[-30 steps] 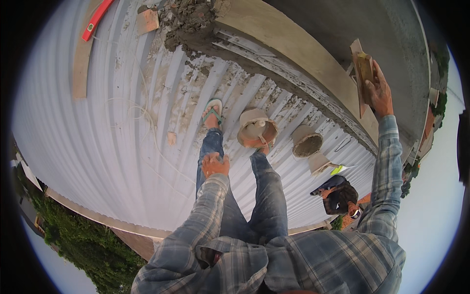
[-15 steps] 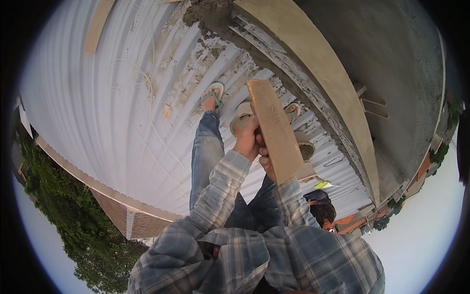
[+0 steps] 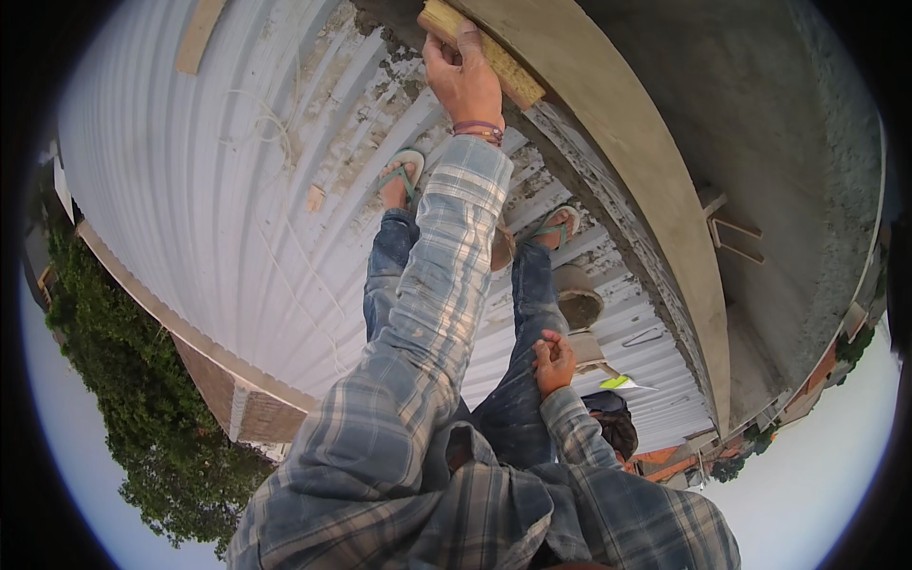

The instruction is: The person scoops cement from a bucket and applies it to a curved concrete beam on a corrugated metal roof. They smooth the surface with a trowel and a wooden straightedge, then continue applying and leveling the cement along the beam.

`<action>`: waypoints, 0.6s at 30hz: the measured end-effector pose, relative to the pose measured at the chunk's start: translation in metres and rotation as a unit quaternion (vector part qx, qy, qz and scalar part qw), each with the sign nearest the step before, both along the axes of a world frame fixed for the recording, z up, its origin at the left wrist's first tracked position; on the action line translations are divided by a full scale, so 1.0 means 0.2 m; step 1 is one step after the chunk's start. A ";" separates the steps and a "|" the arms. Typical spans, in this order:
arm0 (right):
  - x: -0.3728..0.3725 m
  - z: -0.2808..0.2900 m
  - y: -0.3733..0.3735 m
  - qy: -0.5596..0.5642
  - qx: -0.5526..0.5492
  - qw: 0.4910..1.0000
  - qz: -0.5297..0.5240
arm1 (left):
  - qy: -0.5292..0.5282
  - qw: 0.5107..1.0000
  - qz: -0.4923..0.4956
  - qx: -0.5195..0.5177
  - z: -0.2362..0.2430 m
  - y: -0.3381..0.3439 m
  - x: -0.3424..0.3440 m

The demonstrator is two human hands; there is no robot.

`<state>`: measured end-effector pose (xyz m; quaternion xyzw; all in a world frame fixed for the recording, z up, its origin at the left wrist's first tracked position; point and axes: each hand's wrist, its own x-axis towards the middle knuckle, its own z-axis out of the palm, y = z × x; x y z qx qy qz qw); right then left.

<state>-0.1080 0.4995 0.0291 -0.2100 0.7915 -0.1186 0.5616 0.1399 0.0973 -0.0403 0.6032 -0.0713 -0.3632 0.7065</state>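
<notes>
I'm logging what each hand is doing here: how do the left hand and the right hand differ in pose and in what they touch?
The left hand is stretched far forward with the arm extended; the right hand stays close in, at the person's thigh. The left hand grips a wooden float pressed on the smooth cement ledge; the right hand holds nothing and rests on the jeans. The left wrist wears bands; none shows on the right. Both arms have plaid sleeves.
</notes>
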 end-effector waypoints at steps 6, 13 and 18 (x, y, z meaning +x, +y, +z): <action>-0.03 0.03 -0.03 -0.003 0.041 0.999 -0.036 | 0.016 0.996 -0.056 0.065 0.08 0.19 -0.35; -0.23 -0.06 0.08 0.206 -0.175 0.893 0.360 | 0.097 0.982 -0.085 0.137 0.13 0.74 -0.85; -0.17 -0.03 -0.06 0.042 -0.031 0.998 0.023 | -0.063 0.995 0.015 0.073 0.08 0.21 -0.11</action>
